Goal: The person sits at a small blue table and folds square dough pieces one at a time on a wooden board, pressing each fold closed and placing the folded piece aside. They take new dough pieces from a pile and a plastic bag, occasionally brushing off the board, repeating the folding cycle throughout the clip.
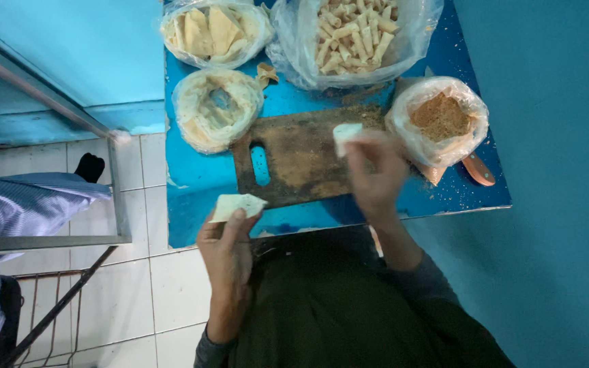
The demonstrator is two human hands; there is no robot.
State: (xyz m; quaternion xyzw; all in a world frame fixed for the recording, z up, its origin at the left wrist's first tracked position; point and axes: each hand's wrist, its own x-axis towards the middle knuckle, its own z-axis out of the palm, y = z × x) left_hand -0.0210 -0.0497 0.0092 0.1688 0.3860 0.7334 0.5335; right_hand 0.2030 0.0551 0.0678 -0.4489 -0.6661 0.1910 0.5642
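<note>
We are working over the blue bench [199, 184], the brown cutting board [301, 160] lying just under both grips. Left hand [226, 249] is pinching a pale wrapper sheet [236, 204]; right hand [376, 174] is gripping a smaller wrapper piece [345, 136] above the board.

Over a blue desk [199, 184] with a worn wooden cutting board [301, 160], the left hand [226, 249] holds a pale wrapper piece [236, 206] while the right hand [376, 177] pinches a second wrapper [345, 134] beside a bag of brown filling [441, 117].
</note>
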